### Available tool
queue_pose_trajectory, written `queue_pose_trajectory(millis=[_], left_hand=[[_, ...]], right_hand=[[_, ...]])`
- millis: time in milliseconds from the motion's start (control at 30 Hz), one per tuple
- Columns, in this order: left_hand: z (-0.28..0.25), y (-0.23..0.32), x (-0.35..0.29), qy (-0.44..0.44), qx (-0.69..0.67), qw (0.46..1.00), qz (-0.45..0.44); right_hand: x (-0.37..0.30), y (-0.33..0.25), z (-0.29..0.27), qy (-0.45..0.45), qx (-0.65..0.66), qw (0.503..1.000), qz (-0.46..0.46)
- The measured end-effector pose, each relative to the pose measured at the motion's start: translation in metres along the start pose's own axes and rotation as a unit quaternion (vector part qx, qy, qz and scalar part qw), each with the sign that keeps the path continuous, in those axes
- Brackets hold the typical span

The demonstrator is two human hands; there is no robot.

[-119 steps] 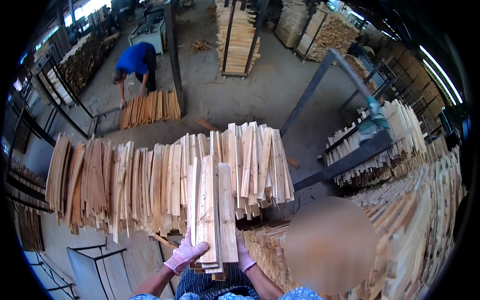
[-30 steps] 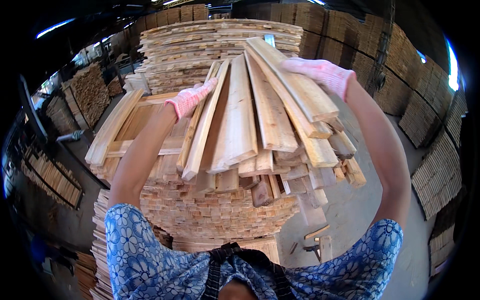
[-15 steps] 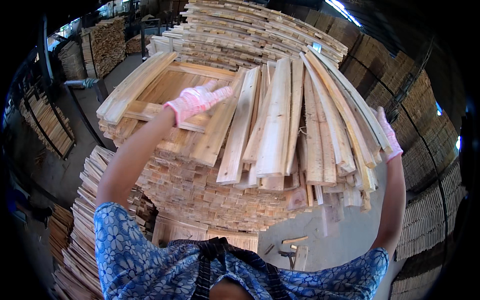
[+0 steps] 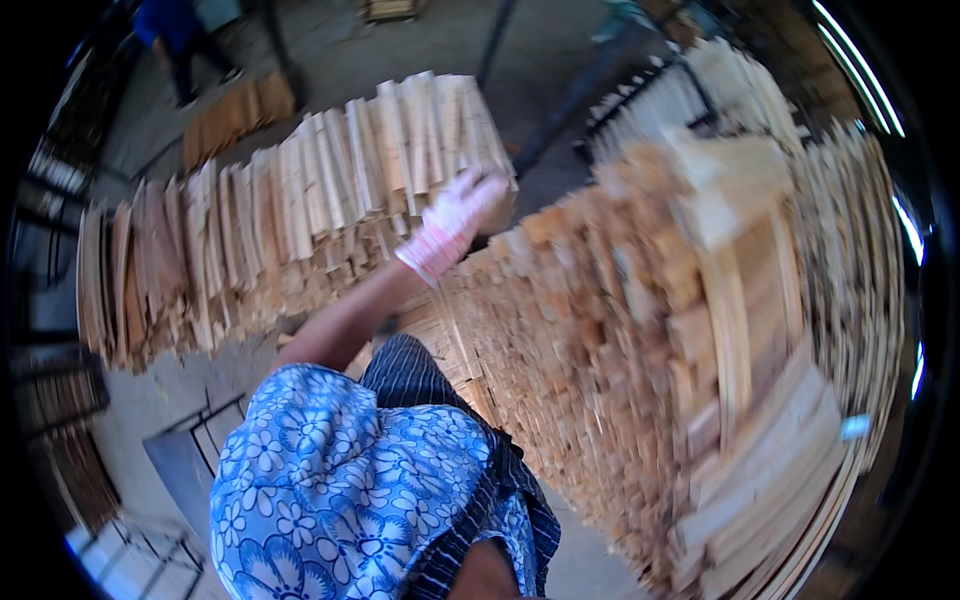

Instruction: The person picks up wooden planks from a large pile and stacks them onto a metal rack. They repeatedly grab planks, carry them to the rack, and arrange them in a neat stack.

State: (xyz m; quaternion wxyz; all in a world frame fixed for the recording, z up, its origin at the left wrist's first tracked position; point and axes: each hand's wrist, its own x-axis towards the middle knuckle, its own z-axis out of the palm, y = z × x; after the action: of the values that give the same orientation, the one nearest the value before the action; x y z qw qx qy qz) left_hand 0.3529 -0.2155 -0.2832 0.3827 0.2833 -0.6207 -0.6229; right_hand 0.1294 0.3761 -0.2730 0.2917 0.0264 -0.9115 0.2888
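My left hand (image 4: pixel 455 225), in a pink and white knit glove, reaches out at the right end of a long row of wooden slats (image 4: pixel 330 185). Its fingers are smeared by motion, so whether they touch or grip a slat does not show. Just right of the hand rises a big stack of wood pieces (image 4: pixel 590 370), their cut ends facing me. Wooden boards (image 4: pixel 770 450) lie on top of this stack, along with a pale strip (image 4: pixel 728 330). My right hand is out of view.
Beyond the slat row lies a smaller pile of brown slats (image 4: pixel 238 115), with a person in blue (image 4: pixel 180 45) near it. Dark metal frame bars (image 4: pixel 555 130) stand past my hand. A grey panel (image 4: pixel 190 470) is at lower left.
The view has swung left, bringing the long slat row to the front and the stack to the right. My left hand has moved from above the stack to the row's end. My right hand has left view.
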Motion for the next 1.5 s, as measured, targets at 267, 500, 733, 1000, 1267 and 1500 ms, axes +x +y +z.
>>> queue_pose_trajectory(millis=[267, 500, 733, 1000, 1267, 1500], left_hand=[[-0.123, -0.274, -0.147, -0.102, 0.241, 0.861, -0.437], [-0.177, -0.263, -0.183, 0.122, 0.066, 0.861, -0.489], [-0.153, -0.251, -0.265, 0.275, -0.044, 0.786, -0.552], [-0.103, -0.208, -0.319, 0.316, 0.054, 0.72, -0.616], [-0.091, -0.246, -0.185, 0.191, 0.024, 0.794, -0.577], [-0.113, -0.322, -0.033, 0.109, 0.056, 0.837, -0.533]], right_hand=[[-0.249, -0.078, 0.215, -0.602, -0.037, 0.779, -0.169], [-0.202, -0.361, 0.331, -0.783, 0.305, 0.528, 0.12], [-0.273, -0.289, 0.409, -0.837, -0.017, 0.505, -0.211], [-0.28, -0.291, 0.426, -0.898, -0.068, 0.433, -0.03], [-0.271, -0.292, 0.598, -0.828, 0.002, 0.531, -0.179], [-0.23, -0.391, 0.686, -0.718, -0.003, 0.605, -0.343]])
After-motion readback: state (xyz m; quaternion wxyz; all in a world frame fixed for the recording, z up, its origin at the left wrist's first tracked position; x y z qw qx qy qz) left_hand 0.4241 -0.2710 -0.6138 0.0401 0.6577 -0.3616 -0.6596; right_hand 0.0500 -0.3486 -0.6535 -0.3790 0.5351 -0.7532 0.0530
